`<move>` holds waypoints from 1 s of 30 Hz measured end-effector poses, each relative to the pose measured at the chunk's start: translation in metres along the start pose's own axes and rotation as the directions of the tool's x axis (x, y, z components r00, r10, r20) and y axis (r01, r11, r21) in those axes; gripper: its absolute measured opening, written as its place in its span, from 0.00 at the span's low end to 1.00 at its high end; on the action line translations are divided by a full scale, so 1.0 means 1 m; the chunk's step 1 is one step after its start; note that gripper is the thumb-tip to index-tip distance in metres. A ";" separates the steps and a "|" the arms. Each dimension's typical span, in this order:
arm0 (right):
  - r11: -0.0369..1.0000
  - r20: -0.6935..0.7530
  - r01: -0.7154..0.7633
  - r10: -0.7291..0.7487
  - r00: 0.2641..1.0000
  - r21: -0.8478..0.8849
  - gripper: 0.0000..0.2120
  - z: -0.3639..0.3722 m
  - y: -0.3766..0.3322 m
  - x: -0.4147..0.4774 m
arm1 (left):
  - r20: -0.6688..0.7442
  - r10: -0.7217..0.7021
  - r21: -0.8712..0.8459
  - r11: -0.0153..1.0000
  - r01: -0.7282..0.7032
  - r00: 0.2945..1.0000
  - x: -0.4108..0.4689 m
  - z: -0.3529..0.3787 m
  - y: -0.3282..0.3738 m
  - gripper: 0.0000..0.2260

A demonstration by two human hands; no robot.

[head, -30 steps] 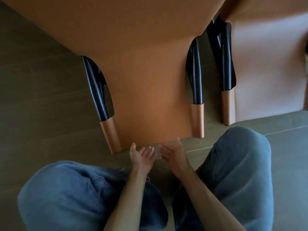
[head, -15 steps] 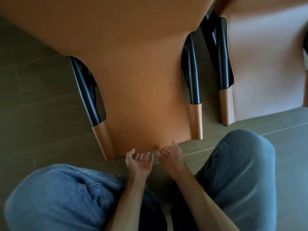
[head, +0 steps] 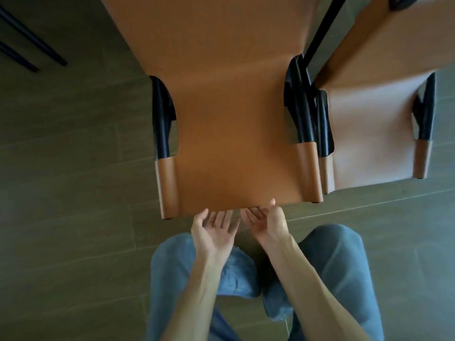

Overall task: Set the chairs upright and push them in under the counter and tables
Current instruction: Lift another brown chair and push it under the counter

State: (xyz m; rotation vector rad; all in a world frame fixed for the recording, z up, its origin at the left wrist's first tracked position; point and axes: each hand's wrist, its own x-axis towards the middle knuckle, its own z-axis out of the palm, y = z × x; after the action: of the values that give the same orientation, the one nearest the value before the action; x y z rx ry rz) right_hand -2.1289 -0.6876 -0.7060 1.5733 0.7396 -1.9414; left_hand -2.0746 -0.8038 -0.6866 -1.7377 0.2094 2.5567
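An orange leather chair with a black metal frame lies tipped over on the floor, the top edge of its backrest pointing at me. My left hand is palm up with fingers spread, its fingertips just short of that edge. My right hand is also palm up; its thumb tip rests on the leather edge and its fingers curl just below it. Neither hand is closed around the chair.
A second orange chair lies close beside the first on its right, their black frames nearly touching. Thin black furniture legs stand at the far left. My knees in blue jeans are bent over the dark wood-look floor.
Both hands have moved forward to the backrest's edge, and the right thumb now touches it. The view has shifted so the chair sits more centrally and the second chair shows more.
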 end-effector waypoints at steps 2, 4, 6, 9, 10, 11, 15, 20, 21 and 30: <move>0.999 0.034 0.016 -0.017 0.999 0.040 0.29 0.031 -0.014 -0.046 | 0.012 0.062 0.191 0.980 -0.063 0.998 -0.043 0.032 0.021 0.13; 0.996 0.058 0.035 -0.040 0.998 0.084 0.31 0.060 -0.029 -0.082 | 0.046 0.291 0.615 0.746 -0.257 0.956 -0.082 0.062 0.032 0.10; 0.992 0.076 0.047 -0.056 0.996 0.116 0.33 0.091 -0.045 -0.117 | 0.316 0.563 0.874 0.140 -0.465 0.764 -0.115 0.087 0.042 0.14; 0.989 0.117 0.076 -0.091 0.989 0.130 0.34 0.136 -0.070 -0.162 | 0.759 0.381 0.642 -0.571 -0.511 0.528 -0.138 0.132 0.059 0.27; 0.988 0.130 0.085 -0.101 0.986 0.126 0.34 0.150 -0.078 -0.173 | 0.796 0.278 0.557 -0.684 -0.471 0.538 -0.138 0.150 0.067 0.31; 0.989 0.147 0.092 -0.109 0.983 0.119 0.34 0.163 -0.086 -0.184 | 0.796 0.207 0.497 -0.760 -0.420 0.568 -0.138 0.169 0.075 0.34; 0.989 0.196 0.089 -0.111 0.974 0.117 0.34 0.208 -0.116 -0.218 | 0.727 0.121 0.395 -0.879 -0.268 0.676 -0.140 0.227 0.102 0.36; 0.993 0.230 0.056 -0.080 0.970 0.106 0.34 0.265 -0.156 -0.254 | 0.716 0.117 0.375 -0.896 -0.237 0.689 -0.161 0.298 0.129 0.37; 0.995 0.249 0.047 -0.067 0.966 0.086 0.34 0.279 -0.165 -0.261 | 0.708 0.136 0.389 -0.894 -0.222 0.692 -0.166 0.316 0.133 0.37; 0.560 0.386 0.450 -0.237 0.891 -0.695 0.14 0.389 -0.255 -0.310 | 0.742 0.162 0.352 -0.920 -0.173 0.651 -0.175 0.459 0.187 0.35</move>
State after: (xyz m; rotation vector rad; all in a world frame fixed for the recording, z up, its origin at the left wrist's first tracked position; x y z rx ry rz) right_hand -2.5195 -0.7601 -0.3135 0.6476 1.6055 -1.6313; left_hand -2.4542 -0.9196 -0.3413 -0.1788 2.8019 0.3322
